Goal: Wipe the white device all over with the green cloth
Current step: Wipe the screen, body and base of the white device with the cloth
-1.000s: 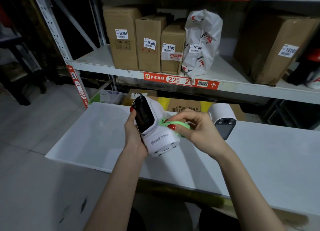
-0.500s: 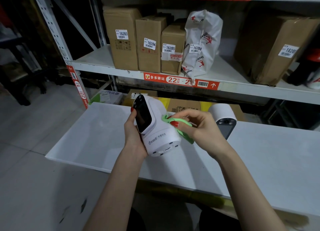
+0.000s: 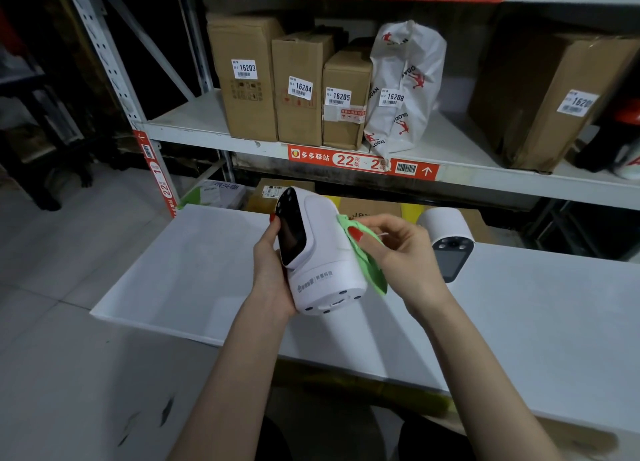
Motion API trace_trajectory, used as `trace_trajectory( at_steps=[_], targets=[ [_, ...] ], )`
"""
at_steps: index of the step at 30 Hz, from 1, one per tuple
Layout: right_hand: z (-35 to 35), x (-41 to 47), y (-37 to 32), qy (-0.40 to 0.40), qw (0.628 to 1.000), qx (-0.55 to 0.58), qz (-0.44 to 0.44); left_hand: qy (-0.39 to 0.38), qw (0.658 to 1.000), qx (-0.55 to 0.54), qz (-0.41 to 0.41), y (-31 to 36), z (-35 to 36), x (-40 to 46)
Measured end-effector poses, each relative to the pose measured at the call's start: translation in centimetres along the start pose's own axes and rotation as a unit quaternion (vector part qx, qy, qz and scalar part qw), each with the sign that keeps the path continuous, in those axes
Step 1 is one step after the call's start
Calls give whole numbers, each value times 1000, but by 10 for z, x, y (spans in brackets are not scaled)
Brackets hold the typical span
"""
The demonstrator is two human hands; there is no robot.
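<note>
- Shelf (image 3: pixel 214 128): white metal rack with a perforated upright and red labels on the edges. It holds three upright brown cardboard boxes (image 3: pixel 299 86) tagged 16203, 16204, 16205, touching side by side.
- Just right of them, touching the 16205 box: crinkled white plastic bag (image 3: pixel 407 86) with red print, tagged 16208.
- Far right of the same shelf: larger cardboard box (image 3: pixel 550 100), tilted, with a partly readable label.
- Lower level behind the table: more cardboard boxes and a green-white carton (image 3: pixel 216 194), contents not visible.
- White table (image 3: pixel 519 322): smooth, matte, flat slab.
- White device (image 3: pixel 322 252): glossy plastic with a rounded body, a cylindrical base with small holes and a black glossy front panel. It is held above the table, tilted, base toward the camera.
- Left hand (image 3: pixel 273 273): fingers curled around the device's left side and back, gripping it firmly.
- Right hand (image 3: pixel 398 249): thumb and fingers pinched closed on the green cloth (image 3: pixel 367 259), pressing it against the device's right side.
- The cloth is thin, soft and creased, and hangs down beside the base.
- Second white device (image 3: pixel 446 239): same rounded shape, standing on the table just behind the right hand.
</note>
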State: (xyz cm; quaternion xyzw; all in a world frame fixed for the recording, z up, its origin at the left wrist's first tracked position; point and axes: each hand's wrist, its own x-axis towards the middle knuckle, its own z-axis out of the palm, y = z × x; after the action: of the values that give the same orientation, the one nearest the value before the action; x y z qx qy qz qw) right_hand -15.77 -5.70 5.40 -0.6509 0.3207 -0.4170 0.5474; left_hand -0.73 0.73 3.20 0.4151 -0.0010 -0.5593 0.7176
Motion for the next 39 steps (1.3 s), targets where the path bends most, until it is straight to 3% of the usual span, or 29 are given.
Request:
trace_trajectory(
  at_steps=[8,15,21,28,36,39],
  targets=[
    [-10,-4,-8,-76,996,-34,23,28,998,-45,18,6,-6,-1],
    [3,-7,-6,-33,999,-28,-12,73,994,-60,48,6,0,-5],
    [7,-9,-11,-73,993,-53,-70,94,989,-69,91,7,5,-4],
    [14,-8,0,-13,985,-132,-112,95,986,-69,117,3,6,0],
    [19,-13,-7,-80,979,-124,-138,98,985,-58,132,2,5,5],
    [16,-10,-5,-53,979,-139,-140,93,984,-58,142,2,4,6]
  ],
)
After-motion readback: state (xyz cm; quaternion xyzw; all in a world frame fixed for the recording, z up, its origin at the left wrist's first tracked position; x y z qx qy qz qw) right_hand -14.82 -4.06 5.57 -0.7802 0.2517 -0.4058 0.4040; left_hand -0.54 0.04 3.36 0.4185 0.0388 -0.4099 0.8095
